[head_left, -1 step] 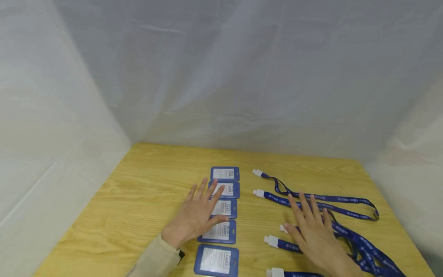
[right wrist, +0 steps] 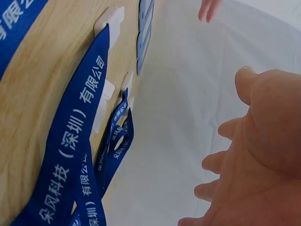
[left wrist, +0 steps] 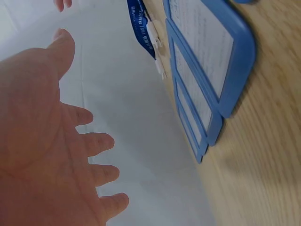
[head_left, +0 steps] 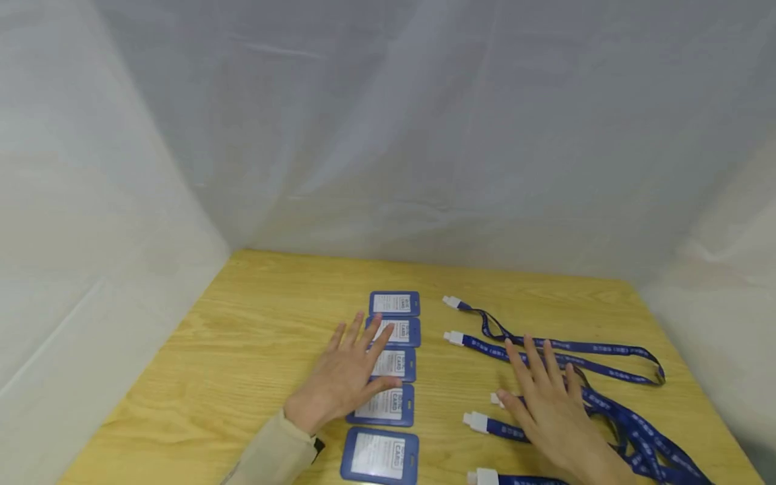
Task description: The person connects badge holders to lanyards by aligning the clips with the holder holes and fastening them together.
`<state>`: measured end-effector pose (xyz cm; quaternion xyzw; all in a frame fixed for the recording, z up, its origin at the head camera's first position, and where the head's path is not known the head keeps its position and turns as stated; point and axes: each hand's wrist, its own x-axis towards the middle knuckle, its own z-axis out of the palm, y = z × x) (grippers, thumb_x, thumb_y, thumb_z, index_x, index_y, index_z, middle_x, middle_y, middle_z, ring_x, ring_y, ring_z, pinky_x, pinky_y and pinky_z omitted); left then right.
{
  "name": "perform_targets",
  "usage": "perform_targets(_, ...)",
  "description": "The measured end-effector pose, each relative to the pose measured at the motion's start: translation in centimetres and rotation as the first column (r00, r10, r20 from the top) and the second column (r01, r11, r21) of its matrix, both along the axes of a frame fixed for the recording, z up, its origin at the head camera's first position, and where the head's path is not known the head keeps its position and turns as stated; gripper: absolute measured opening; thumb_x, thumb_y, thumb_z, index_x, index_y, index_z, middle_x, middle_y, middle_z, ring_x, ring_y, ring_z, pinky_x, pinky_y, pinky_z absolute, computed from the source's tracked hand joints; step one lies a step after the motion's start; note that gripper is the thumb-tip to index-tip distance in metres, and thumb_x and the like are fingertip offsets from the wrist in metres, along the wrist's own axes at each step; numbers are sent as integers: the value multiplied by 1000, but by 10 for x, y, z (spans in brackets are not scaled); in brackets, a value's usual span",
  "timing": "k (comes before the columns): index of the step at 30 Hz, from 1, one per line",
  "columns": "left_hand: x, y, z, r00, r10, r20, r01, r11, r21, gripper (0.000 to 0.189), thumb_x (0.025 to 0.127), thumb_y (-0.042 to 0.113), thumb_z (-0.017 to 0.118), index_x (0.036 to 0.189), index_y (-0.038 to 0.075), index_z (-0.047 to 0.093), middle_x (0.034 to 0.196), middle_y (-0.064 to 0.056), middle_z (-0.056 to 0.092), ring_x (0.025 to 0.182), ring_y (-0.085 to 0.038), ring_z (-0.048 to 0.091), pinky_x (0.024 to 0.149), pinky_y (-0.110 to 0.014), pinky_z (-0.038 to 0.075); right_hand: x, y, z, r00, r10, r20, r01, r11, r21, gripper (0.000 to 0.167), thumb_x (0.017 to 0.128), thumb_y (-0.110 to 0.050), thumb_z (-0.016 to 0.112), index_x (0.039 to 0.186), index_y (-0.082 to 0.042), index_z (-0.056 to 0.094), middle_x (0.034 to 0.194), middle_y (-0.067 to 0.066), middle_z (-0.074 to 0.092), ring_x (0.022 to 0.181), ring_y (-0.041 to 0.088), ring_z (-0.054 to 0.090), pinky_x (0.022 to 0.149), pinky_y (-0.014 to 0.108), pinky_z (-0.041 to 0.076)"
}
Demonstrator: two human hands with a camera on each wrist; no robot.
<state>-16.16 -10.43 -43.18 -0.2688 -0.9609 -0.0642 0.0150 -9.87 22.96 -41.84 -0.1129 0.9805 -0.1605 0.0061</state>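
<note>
Several blue badge holders (head_left: 378,455) with white card inserts lie in a column from the front of the table toward the back. My left hand (head_left: 342,380) hovers over the middle ones, palm down, fingers spread, and partly hides them. In the left wrist view, a gap shows between that palm and the badge holders (left wrist: 225,47). On the right, blue lanyards (head_left: 606,347) with white plastic clips (head_left: 479,422) and white lettering are laid out, their clips toward the badge column. Above them my right hand (head_left: 548,414) is held with spread fingers, holding nothing, covering part of several straps (right wrist: 75,127).
The wooden table (head_left: 242,350) carries everything. Pale sheeting (head_left: 388,135) hangs behind its back edge and along both sides. Toward the right front, the lanyard straps (head_left: 649,431) overlap in a loose heap.
</note>
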Motion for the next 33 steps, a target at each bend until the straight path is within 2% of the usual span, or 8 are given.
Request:
perform_targets(4, 0, 1, 0, 1000, -5, 8, 5, 1000, 1, 87, 98, 67, 44, 163, 16, 17, 168, -12, 10, 156, -39, 7, 125, -57, 5, 0, -1, 1, 1000, 6, 8, -6, 1000, -14, 73, 106, -55, 38, 164, -22, 9, 170, 19, 3, 152, 52, 0, 108, 85, 6)
perform_targets(11, -5, 4, 5, 1000, -7, -26, 6, 999, -33, 88, 96, 72, 38, 162, 16, 21, 168, -14, 17, 155, -40, 9, 125, -59, 11, -10, -1, 14, 996, 35, -76, -37, 999, -19, 76, 104, -54, 47, 164, -23, 13, 167, 21, 18, 150, 54, 11, 106, 85, 16)
perform_targets(14, -6, 5, 7, 999, -10, -40, 8, 999, -45, 88, 96, 74, 33, 162, 16, 23, 168, -15, 19, 155, -41, 12, 125, -59, 14, -18, -1, 18, 994, 45, -97, -46, 999, -14, 73, 104, -51, 49, 163, -20, 19, 166, 21, 23, 150, 53, 15, 108, 83, 19)
perform_targets(18, -7, 5, 9, 999, -11, -34, 10, 999, -36, 86, 97, 71, 38, 161, 15, 26, 168, -14, 19, 155, -42, 13, 125, -60, 16, -30, -2, 21, 984, 75, -162, -78, 997, -17, 66, 104, -43, 54, 158, -11, 33, 161, 22, 34, 147, 51, 26, 107, 80, 28)
perform_targets(21, -7, 4, 10, 1000, -1, -21, 0, 999, -33, 84, 98, 68, 42, 161, 16, 25, 169, -14, 17, 155, -41, 12, 125, -59, 15, -45, -5, 23, 967, 111, -228, -120, 992, -27, 60, 102, -34, 61, 151, -5, 44, 154, 24, 44, 142, 50, 37, 105, 74, 37)
perform_targets(24, -7, 2, 10, 1000, 8, -8, -8, 999, -39, 85, 98, 70, 37, 162, 16, 23, 169, -13, 14, 156, -40, 9, 126, -58, 14, -64, -10, 24, 960, 125, -250, -142, 988, -53, 56, 100, -28, 65, 146, -2, 50, 147, 25, 51, 136, 48, 46, 104, 67, 44)
perform_targets(29, -6, 2, 10, 1000, 13, 19, -12, 999, -37, 88, 96, 76, 26, 163, 19, 19, 170, -10, 8, 156, -39, 7, 126, -57, 13, -101, -18, 24, 983, 99, -152, -120, 984, -132, 53, 102, -27, 63, 147, -3, 49, 147, 23, 53, 134, 44, 50, 106, 61, 45)
perform_targets(33, -6, 3, 10, 1000, 14, 22, -13, 999, -35, 87, 97, 74, 29, 163, 18, 19, 169, -9, 7, 156, -37, 7, 126, -56, 12, -126, -24, 16, 988, 84, -128, -101, 986, -130, 50, 100, -23, 65, 144, -3, 53, 141, 23, 57, 129, 43, 54, 104, 60, 48)
